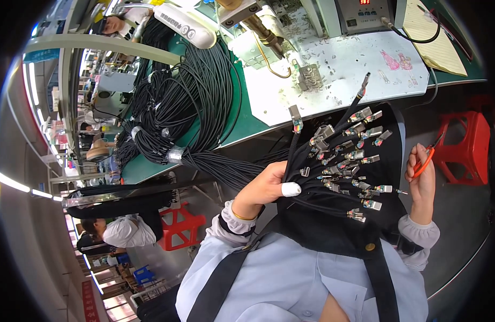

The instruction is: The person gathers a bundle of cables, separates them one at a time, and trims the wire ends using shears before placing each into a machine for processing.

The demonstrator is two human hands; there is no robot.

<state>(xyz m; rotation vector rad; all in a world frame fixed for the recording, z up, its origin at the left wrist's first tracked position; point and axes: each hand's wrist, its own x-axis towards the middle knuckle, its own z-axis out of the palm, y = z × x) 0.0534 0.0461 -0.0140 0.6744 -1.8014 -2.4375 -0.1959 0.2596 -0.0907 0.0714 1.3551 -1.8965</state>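
Note:
My left hand, with a white cover on its thumb, is closed round a thick bundle of black cables. Beyond the hand the cable ends fan out over my dark apron, many tipped with silvery metal connectors and short coloured wires. One connector stands up apart near the table edge. On the right, clear of the bundle, my right hand grips orange-handled snips. Their dark, narrow tips point up and away; the exact blade shape is too small to make out.
Coiled black cables lie on the green table. Ahead, a machine head stands over a white plate strewn with metal scraps. A control box and notepad sit behind. A red stool stands right; co-workers sit left.

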